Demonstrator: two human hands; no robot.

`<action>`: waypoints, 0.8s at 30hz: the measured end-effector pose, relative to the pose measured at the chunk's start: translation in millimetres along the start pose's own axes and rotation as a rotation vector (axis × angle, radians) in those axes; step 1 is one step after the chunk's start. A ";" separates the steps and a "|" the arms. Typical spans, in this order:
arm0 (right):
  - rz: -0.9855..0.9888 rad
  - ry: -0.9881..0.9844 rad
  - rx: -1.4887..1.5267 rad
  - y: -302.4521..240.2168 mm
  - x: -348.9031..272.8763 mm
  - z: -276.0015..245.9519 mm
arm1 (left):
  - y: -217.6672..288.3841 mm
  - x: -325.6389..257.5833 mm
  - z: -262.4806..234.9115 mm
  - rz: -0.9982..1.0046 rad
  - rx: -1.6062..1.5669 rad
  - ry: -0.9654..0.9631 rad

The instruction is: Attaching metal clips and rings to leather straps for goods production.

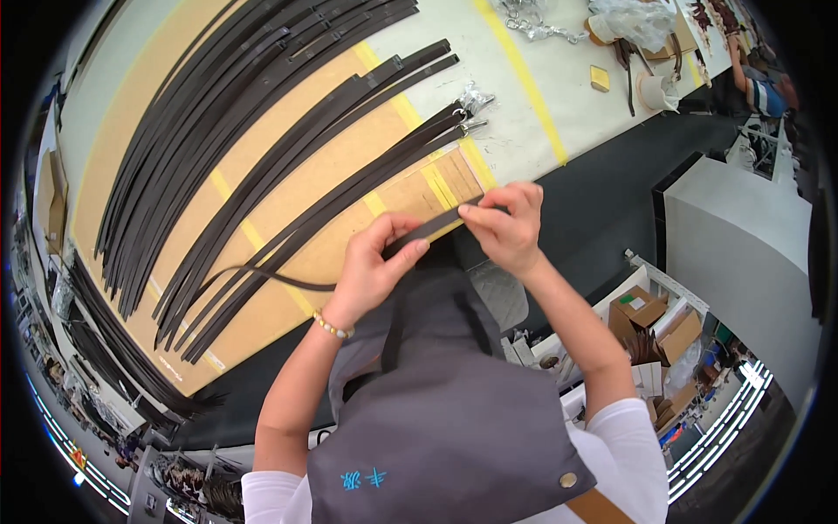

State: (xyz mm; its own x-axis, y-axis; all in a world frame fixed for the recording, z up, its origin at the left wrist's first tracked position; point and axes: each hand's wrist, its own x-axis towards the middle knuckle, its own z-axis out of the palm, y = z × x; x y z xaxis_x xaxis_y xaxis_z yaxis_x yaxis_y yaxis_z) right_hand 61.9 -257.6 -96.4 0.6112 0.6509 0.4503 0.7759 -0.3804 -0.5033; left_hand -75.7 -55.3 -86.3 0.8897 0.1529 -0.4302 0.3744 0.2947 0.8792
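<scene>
A dark brown strap (443, 224) runs between my two hands above the table's near edge. My left hand (375, 260) pinches it between thumb and fingers, and its tail trails left across the table. Near the strap's right end, my right hand (506, 225) grips it with bent fingers; the very tip is partly hidden. Just beyond lies a bundle of straps (349, 188) with metal clasps (471, 127) at its right end. Farther off are another strap bundle (323, 105) and a large pile of straps (201, 131).
The table (515, 131) carries yellow tape lines and tan board. At the far right are metal chains (546, 33), a plastic bag (646, 24), a tape roll (656, 92) and a yellow pad (600, 79). Cardboard boxes (637, 307) fill a shelf at right. Another person (764, 92) sits far right.
</scene>
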 end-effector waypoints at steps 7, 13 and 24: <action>0.340 0.052 0.051 22.7 -81.1 60.2 | -70.0 16.4 11.7 0.075 0.481 0.159; 0.404 0.032 0.036 48.4 -99.8 68.7 | -97.6 39.9 19.1 0.241 0.654 0.265; 0.374 -0.064 -0.020 63.4 -90.4 67.5 | -91.0 56.6 29.6 0.074 0.690 0.250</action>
State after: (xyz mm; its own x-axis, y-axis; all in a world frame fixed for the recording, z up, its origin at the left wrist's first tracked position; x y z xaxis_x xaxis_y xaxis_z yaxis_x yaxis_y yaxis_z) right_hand 45.3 -296.2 -218.8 0.8423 0.5043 0.1904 0.5041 -0.6118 -0.6096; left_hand -51.7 -101.4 -184.6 0.8638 0.3837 -0.3264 0.4682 -0.3726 0.8012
